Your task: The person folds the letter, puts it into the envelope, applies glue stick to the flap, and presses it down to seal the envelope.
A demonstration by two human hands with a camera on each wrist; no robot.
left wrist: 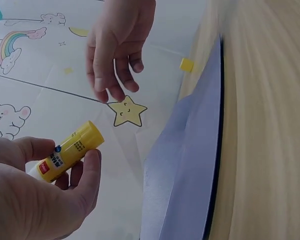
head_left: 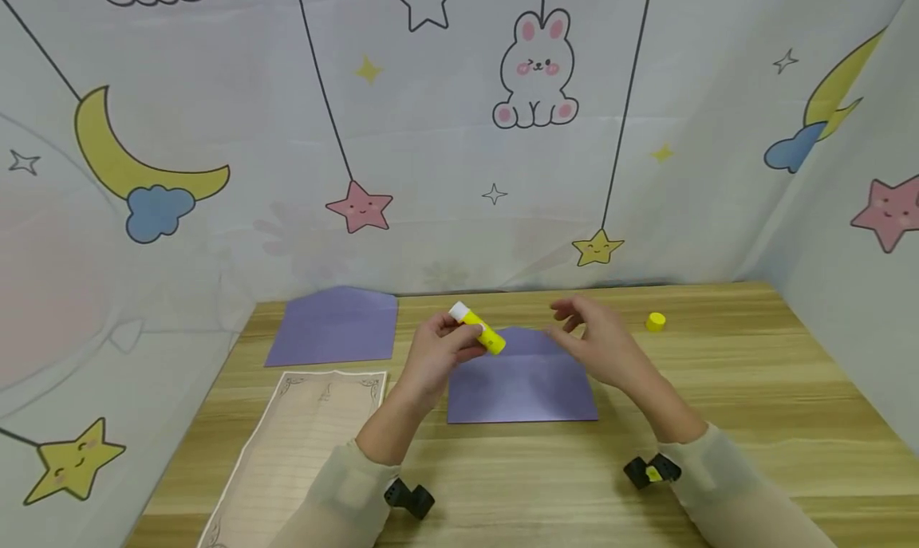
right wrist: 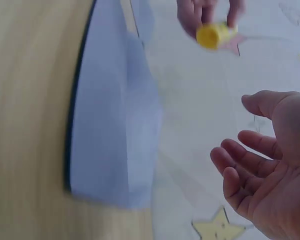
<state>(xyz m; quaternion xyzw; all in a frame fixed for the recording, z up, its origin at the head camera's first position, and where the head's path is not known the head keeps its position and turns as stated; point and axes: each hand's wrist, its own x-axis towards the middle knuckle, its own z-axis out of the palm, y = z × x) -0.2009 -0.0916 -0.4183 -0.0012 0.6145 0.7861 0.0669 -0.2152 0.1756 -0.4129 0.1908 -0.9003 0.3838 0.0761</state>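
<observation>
A yellow glue stick (head_left: 481, 330) with a white end is pinched between the thumb and fingers of my left hand (head_left: 443, 355), tilted above a purple envelope (head_left: 520, 388). The left wrist view shows the stick's printed label and its yellow end. My right hand (head_left: 596, 342) hovers at the envelope's right side, fingers loosely bent, holding nothing; the right wrist view shows its bare palm (right wrist: 285, 185). The envelope lies on the table with its flap side away from me. Over to the right sits a small yellow cap (head_left: 655, 321), apart from both hands.
Another purple envelope (head_left: 337, 325) lies at the back left of the wooden table (head_left: 754, 420). In front of it is a sheet of bordered letter paper (head_left: 309, 436), partly under the left forearm. A patterned curtain (head_left: 445, 117) hangs behind the table.
</observation>
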